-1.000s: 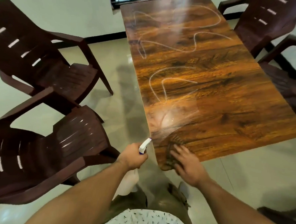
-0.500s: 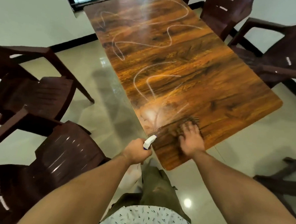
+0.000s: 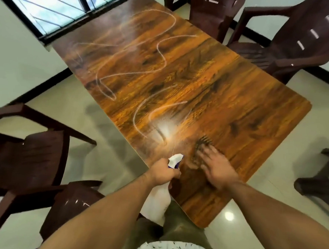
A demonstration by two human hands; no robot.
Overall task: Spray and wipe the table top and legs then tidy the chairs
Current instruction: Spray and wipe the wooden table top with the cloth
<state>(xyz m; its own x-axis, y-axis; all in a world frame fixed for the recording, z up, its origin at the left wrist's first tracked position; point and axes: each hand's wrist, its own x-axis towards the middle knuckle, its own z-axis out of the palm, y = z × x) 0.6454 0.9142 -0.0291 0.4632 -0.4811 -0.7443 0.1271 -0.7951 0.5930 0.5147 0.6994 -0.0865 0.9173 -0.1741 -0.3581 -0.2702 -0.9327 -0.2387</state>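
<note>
A long wood-grain table (image 3: 228, 93) stretches away from me, marked with pale wavy streaks of spray. My left hand (image 3: 165, 173) grips a white spray bottle (image 3: 158, 200) with a white and purple nozzle, held at the table's near left edge and pointing over the top. My right hand (image 3: 217, 170) lies flat on a dark cloth (image 3: 201, 145) pressed on the near part of the table top; most of the cloth is under the palm and blurred.
Dark brown plastic chairs stand around: two at the left (image 3: 34, 155), two at the far right (image 3: 297, 41), and part of another at the right edge (image 3: 324, 182). A barred window (image 3: 57, 8) is behind the table's far end. The floor is glossy tile.
My right hand with the cloth has slid farther onto the table, away from the near corner. The left hand and bottle have stayed by the edge. My view has swung left.
</note>
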